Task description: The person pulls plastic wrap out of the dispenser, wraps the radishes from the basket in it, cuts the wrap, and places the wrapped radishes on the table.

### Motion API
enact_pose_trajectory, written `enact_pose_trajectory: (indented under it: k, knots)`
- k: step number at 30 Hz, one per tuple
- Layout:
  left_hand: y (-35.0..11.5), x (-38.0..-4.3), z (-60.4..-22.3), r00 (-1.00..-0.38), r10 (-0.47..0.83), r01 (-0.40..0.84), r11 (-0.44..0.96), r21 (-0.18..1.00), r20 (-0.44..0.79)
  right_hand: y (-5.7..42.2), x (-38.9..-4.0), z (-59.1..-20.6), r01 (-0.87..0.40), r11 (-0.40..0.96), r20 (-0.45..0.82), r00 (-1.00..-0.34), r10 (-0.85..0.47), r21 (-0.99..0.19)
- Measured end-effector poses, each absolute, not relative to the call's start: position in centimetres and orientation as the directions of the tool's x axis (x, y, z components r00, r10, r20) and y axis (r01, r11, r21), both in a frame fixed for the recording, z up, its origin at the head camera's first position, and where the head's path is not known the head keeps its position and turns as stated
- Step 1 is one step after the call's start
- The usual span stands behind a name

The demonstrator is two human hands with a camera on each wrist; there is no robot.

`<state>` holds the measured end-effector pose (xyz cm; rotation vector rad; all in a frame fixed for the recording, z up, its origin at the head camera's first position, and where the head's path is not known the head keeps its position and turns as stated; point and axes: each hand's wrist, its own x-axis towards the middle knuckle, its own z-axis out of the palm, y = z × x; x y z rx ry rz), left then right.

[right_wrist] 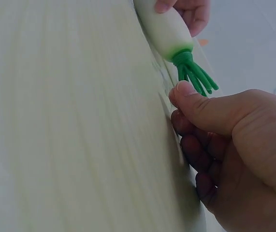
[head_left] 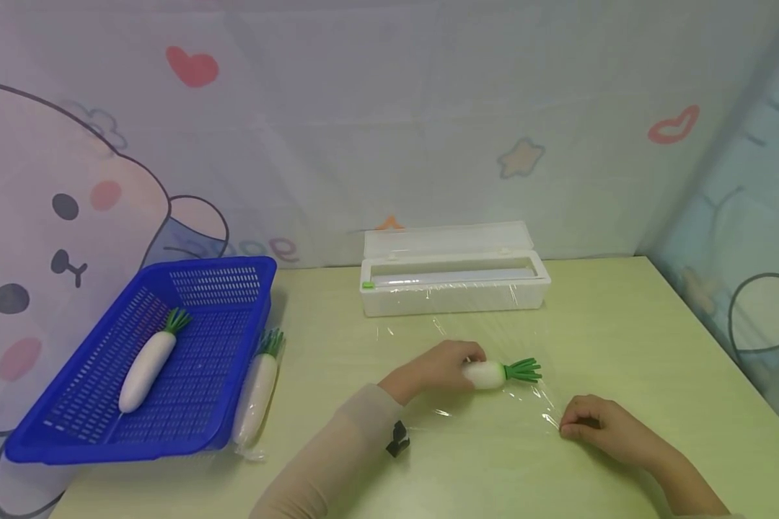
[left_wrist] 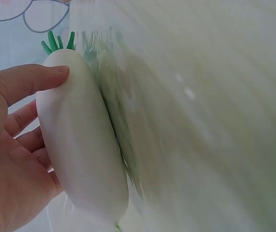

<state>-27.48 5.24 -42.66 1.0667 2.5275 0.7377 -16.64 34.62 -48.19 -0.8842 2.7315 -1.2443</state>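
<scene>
My left hand (head_left: 440,369) grips a white radish (head_left: 487,375) with green stalks, which lies over a sheet of cling film (head_left: 441,413) on the table. From the left wrist view, the thumb crosses the radish near its stalk end, and the fingers go round its side. To the right, my right hand (head_left: 606,427) pinches the near right corner of the film between thumb and fingertips. Close to those fingertips, the green stalks (right_wrist: 196,75) show in the right wrist view. The film stretches back toward a white dispenser box (head_left: 454,301).
The dispenser's lid (head_left: 448,241) stands raised, with a roll (head_left: 454,277) inside. At the left, a blue basket (head_left: 71,453) contains another white radish (head_left: 148,371). A radish wrapped in film (head_left: 257,400) lies beside the basket. A patterned cloth (head_left: 428,122) hangs behind the table.
</scene>
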Motion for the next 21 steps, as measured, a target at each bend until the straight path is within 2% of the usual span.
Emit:
enact_pose_trajectory:
  k: [21]
  knots:
    - [4.2,-26.8,-43.0,-0.647,0.755,0.594,0.586,0.551,-0.106,34.4,-16.4,-47.9,-0.486,0.519,0.217,-0.842,-0.495,-0.703]
